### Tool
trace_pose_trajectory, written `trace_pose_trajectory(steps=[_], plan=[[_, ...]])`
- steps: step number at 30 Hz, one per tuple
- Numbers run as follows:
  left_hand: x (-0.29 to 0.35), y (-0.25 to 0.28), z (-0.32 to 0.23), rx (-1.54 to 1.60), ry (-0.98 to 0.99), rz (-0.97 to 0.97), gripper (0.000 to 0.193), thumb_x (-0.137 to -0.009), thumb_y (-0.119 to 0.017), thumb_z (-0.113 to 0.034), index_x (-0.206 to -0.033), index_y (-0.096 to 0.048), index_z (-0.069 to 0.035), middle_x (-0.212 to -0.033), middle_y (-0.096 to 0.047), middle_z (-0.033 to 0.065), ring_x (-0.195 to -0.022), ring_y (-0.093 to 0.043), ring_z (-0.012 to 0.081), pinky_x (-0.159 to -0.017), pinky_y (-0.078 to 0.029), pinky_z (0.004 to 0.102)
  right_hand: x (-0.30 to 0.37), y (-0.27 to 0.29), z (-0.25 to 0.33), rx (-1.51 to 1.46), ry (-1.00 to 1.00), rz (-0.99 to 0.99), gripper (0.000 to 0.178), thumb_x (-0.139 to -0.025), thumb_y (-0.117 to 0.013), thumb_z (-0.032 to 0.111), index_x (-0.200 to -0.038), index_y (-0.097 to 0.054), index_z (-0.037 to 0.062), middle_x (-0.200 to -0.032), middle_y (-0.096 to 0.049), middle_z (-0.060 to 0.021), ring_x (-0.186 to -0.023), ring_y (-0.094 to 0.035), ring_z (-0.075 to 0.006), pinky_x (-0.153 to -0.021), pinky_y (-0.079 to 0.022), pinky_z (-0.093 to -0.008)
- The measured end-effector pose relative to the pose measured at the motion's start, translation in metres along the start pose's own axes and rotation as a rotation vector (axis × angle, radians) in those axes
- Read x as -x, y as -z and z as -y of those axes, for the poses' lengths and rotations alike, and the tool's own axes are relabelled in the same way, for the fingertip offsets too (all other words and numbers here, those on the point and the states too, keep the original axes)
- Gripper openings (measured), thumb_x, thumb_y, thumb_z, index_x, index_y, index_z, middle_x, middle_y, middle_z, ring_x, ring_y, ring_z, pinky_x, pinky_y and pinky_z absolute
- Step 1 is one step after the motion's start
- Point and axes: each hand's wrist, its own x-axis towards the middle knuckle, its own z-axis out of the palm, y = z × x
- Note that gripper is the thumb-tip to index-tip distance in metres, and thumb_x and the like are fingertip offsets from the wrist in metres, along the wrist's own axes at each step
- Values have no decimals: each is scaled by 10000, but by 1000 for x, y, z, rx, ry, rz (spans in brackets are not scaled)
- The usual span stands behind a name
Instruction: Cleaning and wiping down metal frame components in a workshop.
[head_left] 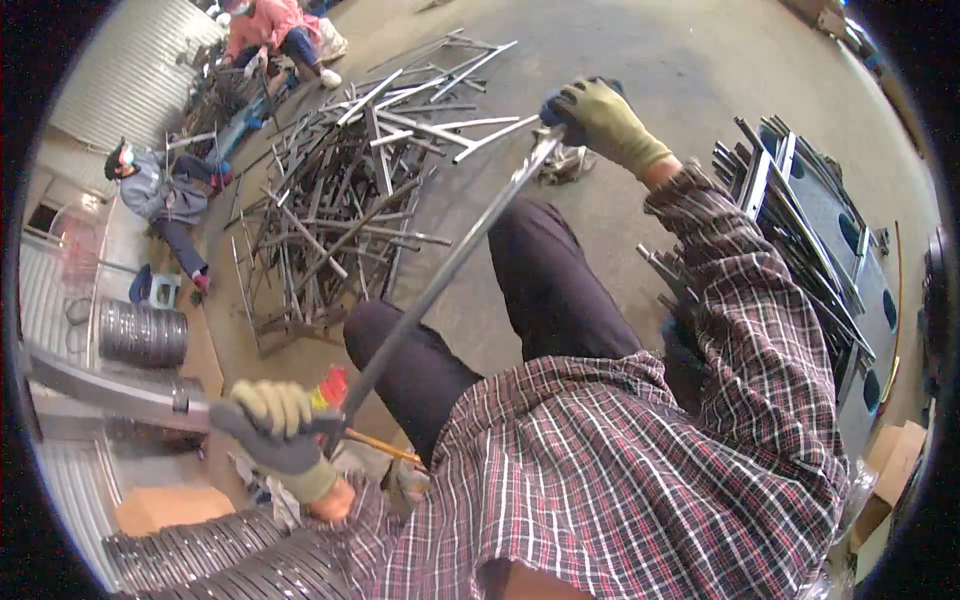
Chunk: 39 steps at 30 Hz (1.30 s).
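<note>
A long grey metal tube [440, 283] slants across my lap. My right hand [605, 122], in a pale-green glove with dark fingers, is closed round its far upper end. Low on the left, my left hand [275, 432], gloved alike, is wrapped round a thicker dark metal bar [115, 390] that reaches out to the left edge. The tube's lower end meets this bar beside the left hand; the glove partly hides whether they are joined. Below the bar, a red-and-yellow object [330, 387] and a thin orange stick [385, 446] lie near my left knee.
A tangled pile of metal tube frames [340, 220] lies ahead to the left. Metal bars [800, 230] lean on a grey holed panel [845, 255] at right. Coiled black bundles [143, 335] stand at left; a cardboard box [890, 470] is lower right. Two people [172, 190] sit farther back.
</note>
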Motion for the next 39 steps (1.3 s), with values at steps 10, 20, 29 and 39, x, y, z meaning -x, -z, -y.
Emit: trace_pose_trajectory(steps=[10,20,29,39], plan=[[2,-5,-6,-64,-84,-49,424,-1003,-408,-438,-727,-397,-116,-495,-373,-12,-392,-348,102,-410,-332,281,4,-7,8,18,-4,-105,308,-731,-675,169,-1029,-617,118,-986,-602,-72,-943,-580,-290,-815,-457,-376],[-9,-22,-6,-139,-226,12,498,-976,-439,-490,-673,-402,-97,-471,-385,-1,-384,-356,112,-412,-355,273,48,-32,-36,-1739,-531,-839,430,-979,-455,323,-1240,-552,-5,-1271,-578,-129,-1167,-550,-240,-1037,-412,-388],[-10,-19,11,-6,-153,27,482,-1016,-345,-450,-692,-400,-97,-485,-391,7,-373,-362,109,-384,-364,273,40,30,19,-2412,-175,-1167,430,-937,-532,466,-1071,-589,62,-1012,-639,-88,-905,-626,-234,-847,-518,-382],[2,-9,20,15,-132,-80,468,-1033,-295,-429,-703,-381,-109,-482,-366,0,-359,-330,98,-377,-341,249,41,78,47,-1733,-658,-1165,395,-994,-451,397,-983,-620,41,-805,-590,-48,-705,-576,-181,-680,-486,-315]])
